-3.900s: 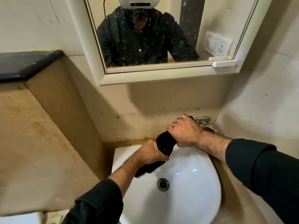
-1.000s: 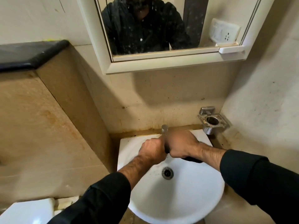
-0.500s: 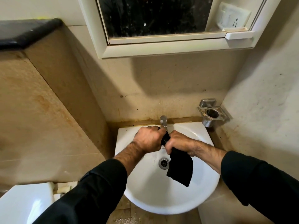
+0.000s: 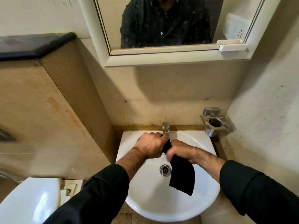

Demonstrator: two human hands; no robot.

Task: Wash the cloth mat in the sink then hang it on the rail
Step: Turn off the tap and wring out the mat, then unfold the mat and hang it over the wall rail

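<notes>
The black cloth mat [image 4: 182, 177] is bunched into a rope-like twist over the basin of the white sink [image 4: 145, 204], just in front of the tap [image 4: 165, 127]. Its long axis runs from upper left, near the tap, down and to the right, and the free end hangs loose from the underside of the right hand [image 4: 179, 151], dangling beside the drain [image 4: 165, 170] without clearly touching the basin.

Both hands are clenched on the mat. The left hand [image 4: 149, 147] has its grip closed round the upper end, which is almost wholly hidden inside the fist; the right hand's grip is curled round the middle, a short dark stretch of cloth showing between the two fists. The hands sit nearly touching, the left a little further back toward the tap.

Judged from this, the step in hand is wringing, and it turns on that short span between the grips: twisting works only there, so the hanging tail below the right hand probably stays wet until a grip shifts down along the axis.

No rail is in view. A metal holder [image 4: 214, 122] is fixed to the wall right of the sink, and a mirror [image 4: 161, 52] hangs above.
</notes>
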